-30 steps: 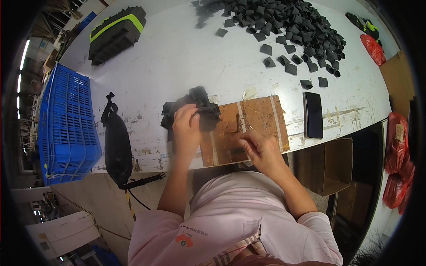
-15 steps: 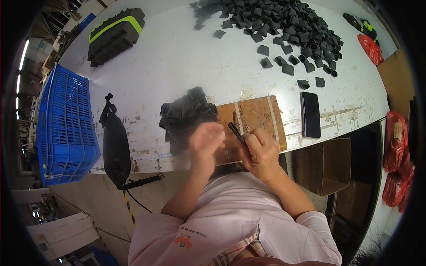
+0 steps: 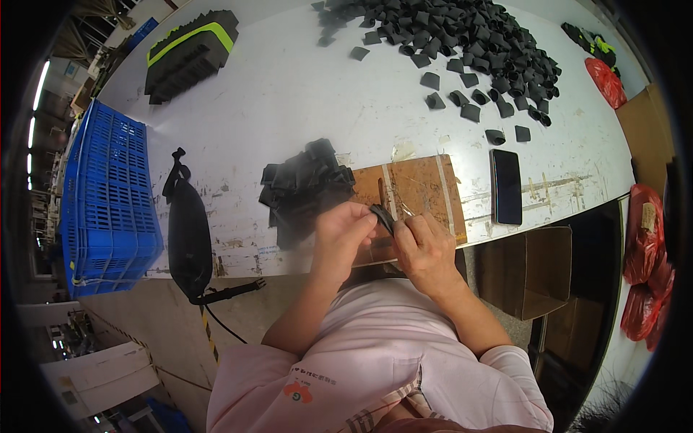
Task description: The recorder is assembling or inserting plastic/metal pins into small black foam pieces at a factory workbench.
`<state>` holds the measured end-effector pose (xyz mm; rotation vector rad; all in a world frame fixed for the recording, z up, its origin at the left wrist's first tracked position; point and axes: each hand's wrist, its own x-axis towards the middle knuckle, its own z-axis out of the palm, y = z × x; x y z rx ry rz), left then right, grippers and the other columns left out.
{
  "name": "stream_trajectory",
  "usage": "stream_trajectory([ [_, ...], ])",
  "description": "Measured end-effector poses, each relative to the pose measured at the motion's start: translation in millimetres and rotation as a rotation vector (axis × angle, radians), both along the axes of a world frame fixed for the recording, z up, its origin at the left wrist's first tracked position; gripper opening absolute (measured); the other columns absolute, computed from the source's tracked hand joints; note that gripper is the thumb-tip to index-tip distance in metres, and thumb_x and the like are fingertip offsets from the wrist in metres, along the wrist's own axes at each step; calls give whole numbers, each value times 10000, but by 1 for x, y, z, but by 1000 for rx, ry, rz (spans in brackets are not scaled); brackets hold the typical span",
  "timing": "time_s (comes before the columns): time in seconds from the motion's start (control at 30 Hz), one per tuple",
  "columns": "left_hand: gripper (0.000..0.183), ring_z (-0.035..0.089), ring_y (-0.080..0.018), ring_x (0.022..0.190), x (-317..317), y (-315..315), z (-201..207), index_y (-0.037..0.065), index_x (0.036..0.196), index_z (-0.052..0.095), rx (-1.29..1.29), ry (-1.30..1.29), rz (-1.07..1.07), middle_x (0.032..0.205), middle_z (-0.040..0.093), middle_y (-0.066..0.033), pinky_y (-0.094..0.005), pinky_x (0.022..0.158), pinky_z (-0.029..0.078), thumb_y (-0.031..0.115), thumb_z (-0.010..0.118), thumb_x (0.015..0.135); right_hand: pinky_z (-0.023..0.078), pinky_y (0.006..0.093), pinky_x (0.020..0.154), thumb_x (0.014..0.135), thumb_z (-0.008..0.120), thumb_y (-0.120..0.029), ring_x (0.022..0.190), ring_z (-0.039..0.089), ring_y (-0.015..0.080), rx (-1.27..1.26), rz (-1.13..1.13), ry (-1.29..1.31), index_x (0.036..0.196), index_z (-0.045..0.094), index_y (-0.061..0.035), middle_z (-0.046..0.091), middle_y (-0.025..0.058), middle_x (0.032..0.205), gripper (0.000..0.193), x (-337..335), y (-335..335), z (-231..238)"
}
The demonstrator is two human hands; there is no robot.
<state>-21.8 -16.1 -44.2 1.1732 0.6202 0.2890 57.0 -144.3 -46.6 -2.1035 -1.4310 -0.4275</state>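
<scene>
Over the brown board (image 3: 427,182) at the table's near edge, a small black fabric piece (image 3: 382,216) is held between both hands. My left hand (image 3: 339,234) pinches its left end with thumb and fingers. On the other end, my right hand (image 3: 427,252) has its fingers closed. A thin shiny metal bit (image 3: 407,210) shows by the right fingertips; whether that hand holds it I cannot tell. Beside my left hand lies a pile of flat black pieces (image 3: 302,186), overlapping one another.
A large heap of short black tubes (image 3: 473,54) covers the far right. A phone (image 3: 507,186) lies right of the board. Leftward are a black pouch (image 3: 189,242) with a strap, a blue crate (image 3: 112,198) and a black stack with a yellow-green band (image 3: 189,61). An open carton (image 3: 527,274) stands below the edge.
My left hand, blurred and apart from the black piece before, has come in and now pinches its end. My right hand keeps its hold in nearly the same place.
</scene>
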Motion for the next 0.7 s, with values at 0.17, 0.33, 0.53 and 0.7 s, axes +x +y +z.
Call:
stream_trajectory([
  [0.17, 70, 523, -87, 583, 0, -1, 1, -22, 805, 567, 16, 2, 19, 695, 578, -58, -191, 521, 410, 43, 556, 781, 434, 294, 482, 625, 556, -81, 630, 497, 192, -6, -10, -6, 763, 534, -25, 460, 60, 700, 150, 0, 0, -1],
  [0.33, 77, 527, -89, 581, -1, 2, 0, -22, 802, 568, -14, 27, -14, 681, 565, -44, -191, 521, 414, 49, 561, 774, 433, 291, 485, 627, 548, -89, 636, 493, 190, -30, 3, -49, 762, 539, -24, 458, 59, 706, 151, -1, 1, -1],
  [0.53, 72, 530, -92, 582, -3, 6, -4, -20, 795, 571, -96, 54, 0, 683, 566, -45, -193, 519, 415, 45, 546, 777, 434, 288, 495, 623, 546, -95, 652, 492, 188, -61, 19, -66, 753, 540, -20, 452, 58, 710, 150, -2, 2, 1],
  [0.7, 68, 528, -93, 576, -2, 8, -8, -17, 791, 574, -93, 77, -15, 683, 566, -45, -196, 513, 414, 41, 542, 777, 432, 287, 496, 601, 544, -93, 660, 486, 186, -82, 40, -77, 743, 536, -20, 469, 62, 728, 160, -2, 2, 0],
])
